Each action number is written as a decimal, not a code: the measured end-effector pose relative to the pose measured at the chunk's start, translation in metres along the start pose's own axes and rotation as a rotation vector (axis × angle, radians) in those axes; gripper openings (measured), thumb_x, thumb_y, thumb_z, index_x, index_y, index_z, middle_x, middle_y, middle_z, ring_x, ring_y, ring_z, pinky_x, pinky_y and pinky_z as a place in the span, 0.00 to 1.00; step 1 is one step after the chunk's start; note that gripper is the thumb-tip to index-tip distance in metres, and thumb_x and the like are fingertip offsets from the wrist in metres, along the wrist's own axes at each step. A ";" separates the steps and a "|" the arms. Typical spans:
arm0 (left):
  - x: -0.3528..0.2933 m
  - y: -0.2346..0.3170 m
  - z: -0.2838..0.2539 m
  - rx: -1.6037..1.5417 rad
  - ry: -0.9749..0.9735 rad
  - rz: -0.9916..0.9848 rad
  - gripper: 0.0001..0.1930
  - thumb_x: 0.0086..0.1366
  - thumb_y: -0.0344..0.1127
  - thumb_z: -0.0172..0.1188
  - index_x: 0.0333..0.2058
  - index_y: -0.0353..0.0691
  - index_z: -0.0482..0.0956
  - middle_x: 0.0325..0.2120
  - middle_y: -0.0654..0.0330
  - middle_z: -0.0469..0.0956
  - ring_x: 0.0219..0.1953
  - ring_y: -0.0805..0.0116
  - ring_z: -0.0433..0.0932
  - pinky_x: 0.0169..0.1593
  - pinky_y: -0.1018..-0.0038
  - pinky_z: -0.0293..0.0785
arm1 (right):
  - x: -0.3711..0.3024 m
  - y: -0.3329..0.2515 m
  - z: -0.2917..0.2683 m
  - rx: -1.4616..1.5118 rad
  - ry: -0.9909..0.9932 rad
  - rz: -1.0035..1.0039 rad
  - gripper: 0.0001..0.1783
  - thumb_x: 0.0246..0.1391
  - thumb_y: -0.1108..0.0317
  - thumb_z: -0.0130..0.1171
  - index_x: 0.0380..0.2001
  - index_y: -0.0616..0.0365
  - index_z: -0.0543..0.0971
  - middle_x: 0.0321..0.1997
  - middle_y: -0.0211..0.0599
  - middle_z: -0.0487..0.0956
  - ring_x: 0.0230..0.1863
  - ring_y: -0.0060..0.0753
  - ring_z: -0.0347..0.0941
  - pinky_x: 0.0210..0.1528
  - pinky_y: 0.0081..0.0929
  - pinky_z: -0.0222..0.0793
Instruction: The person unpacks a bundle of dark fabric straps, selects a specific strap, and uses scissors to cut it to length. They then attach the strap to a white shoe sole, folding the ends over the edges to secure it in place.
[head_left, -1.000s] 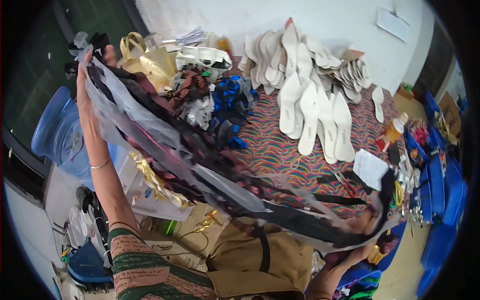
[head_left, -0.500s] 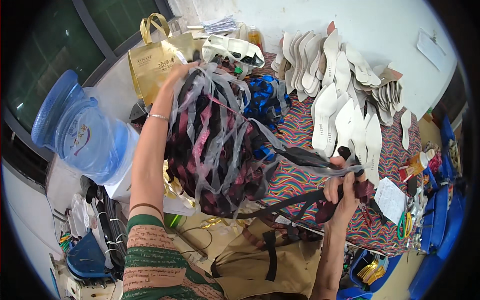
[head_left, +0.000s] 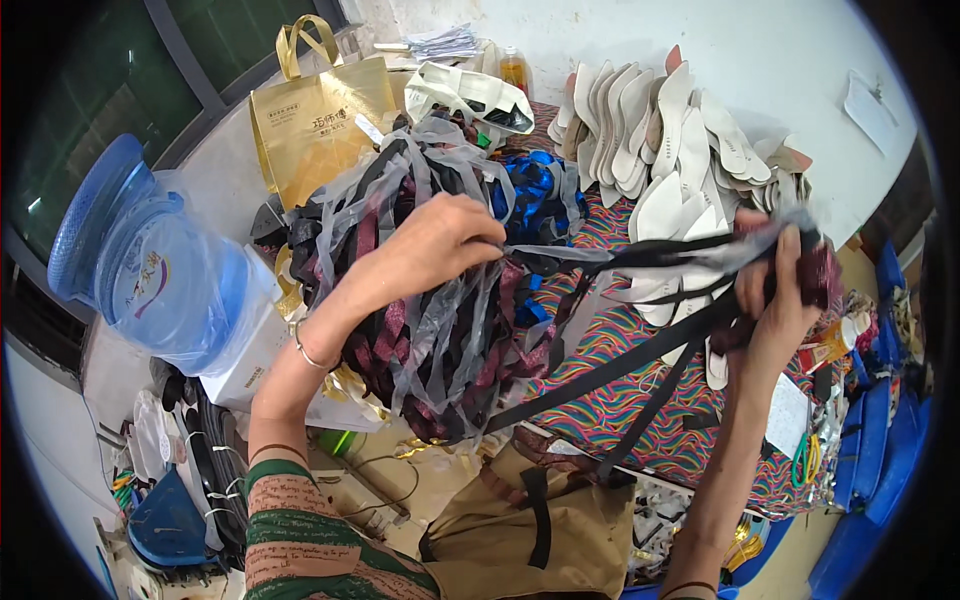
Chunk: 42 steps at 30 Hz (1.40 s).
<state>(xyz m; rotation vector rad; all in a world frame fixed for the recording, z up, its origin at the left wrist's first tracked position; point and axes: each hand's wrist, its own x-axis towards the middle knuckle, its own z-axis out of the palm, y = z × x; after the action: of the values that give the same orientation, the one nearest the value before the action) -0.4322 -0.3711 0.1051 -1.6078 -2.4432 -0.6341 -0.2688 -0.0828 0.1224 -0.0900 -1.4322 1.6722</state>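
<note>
A large tangled heap of fabric strips (head_left: 400,345), black, maroon and sheer grey, lies on the near left of the table. My left hand (head_left: 435,245) is over the heap, its fingers pinched where several strips stretch off rightward. Farther right, my right hand (head_left: 775,300) is closed around a bunch of strips (head_left: 815,265), black and sheer with a maroon end. Long black straps (head_left: 640,365) hang between this hand and the heap. Behind the heap sits a bundle of shiny blue strips (head_left: 540,195).
White insoles (head_left: 690,150) are stacked at the back right on the patterned tablecloth (head_left: 600,350). A gold paper bag (head_left: 325,120) and a blue water bottle (head_left: 180,290) stand at left. A paper sheet (head_left: 787,410), scissors (head_left: 803,458) and blue bins (head_left: 880,440) are at right.
My left hand has come from the heap's far top toward its right side. My right hand has moved right and away from me, drawing the strips farther out.
</note>
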 end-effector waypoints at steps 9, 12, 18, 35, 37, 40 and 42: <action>-0.021 0.013 -0.009 -0.296 0.174 -0.200 0.05 0.59 0.29 0.64 0.31 0.33 0.80 0.26 0.60 0.77 0.32 0.68 0.74 0.39 0.72 0.69 | 0.076 0.001 0.055 -0.156 -0.034 -0.250 0.04 0.58 0.73 0.60 0.36 0.61 0.79 0.17 0.16 0.62 0.15 0.08 0.50 0.18 0.15 0.41; -0.033 0.010 -0.014 -0.369 0.213 -0.270 0.05 0.61 0.29 0.63 0.32 0.33 0.79 0.27 0.62 0.76 0.33 0.72 0.73 0.39 0.74 0.68 | 0.092 0.001 0.069 0.098 -0.079 -0.109 0.04 0.58 0.72 0.59 0.30 0.58 0.77 0.17 0.18 0.63 0.14 0.10 0.50 0.17 0.16 0.42; -0.049 0.011 -0.021 -0.623 0.261 -0.295 0.10 0.66 0.34 0.59 0.33 0.31 0.77 0.29 0.66 0.75 0.35 0.78 0.70 0.42 0.78 0.67 | 0.114 0.034 0.041 0.355 -0.076 0.066 0.07 0.60 0.73 0.57 0.27 0.55 0.72 0.18 0.22 0.66 0.12 0.14 0.50 0.16 0.17 0.43; -0.048 0.014 -0.008 -0.752 0.199 -0.403 0.06 0.61 0.31 0.65 0.32 0.34 0.82 0.26 0.70 0.74 0.30 0.83 0.69 0.34 0.82 0.65 | 0.044 0.056 0.019 0.269 -0.100 0.251 0.06 0.61 0.67 0.58 0.32 0.53 0.71 0.19 0.20 0.65 0.11 0.12 0.50 0.14 0.15 0.42; -0.046 0.015 -0.006 -0.780 0.220 -0.416 0.05 0.60 0.31 0.65 0.31 0.34 0.83 0.26 0.69 0.74 0.30 0.82 0.69 0.34 0.82 0.64 | 0.040 0.064 0.011 0.277 -0.150 0.258 0.06 0.62 0.67 0.57 0.33 0.53 0.71 0.19 0.21 0.66 0.11 0.12 0.50 0.13 0.15 0.42; -0.049 0.013 -0.008 -0.768 0.233 -0.383 0.04 0.58 0.30 0.66 0.29 0.35 0.83 0.25 0.69 0.75 0.30 0.81 0.70 0.36 0.80 0.64 | 0.045 0.076 -0.022 0.253 -0.093 0.281 0.10 0.62 0.66 0.58 0.28 0.52 0.69 0.16 0.21 0.63 0.10 0.12 0.49 0.13 0.16 0.41; -0.050 0.016 -0.009 -0.664 0.144 -0.315 0.04 0.57 0.29 0.66 0.29 0.35 0.83 0.23 0.68 0.75 0.30 0.78 0.70 0.38 0.77 0.64 | 0.038 0.072 -0.036 0.199 -0.064 0.285 0.16 0.62 0.64 0.59 0.22 0.49 0.66 0.14 0.20 0.61 0.09 0.12 0.49 0.12 0.17 0.40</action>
<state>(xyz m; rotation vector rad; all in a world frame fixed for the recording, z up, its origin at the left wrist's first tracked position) -0.3979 -0.4120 0.0998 -1.2675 -2.5381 -1.6881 -0.3117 -0.0251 0.0697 -0.1348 -1.3383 2.0595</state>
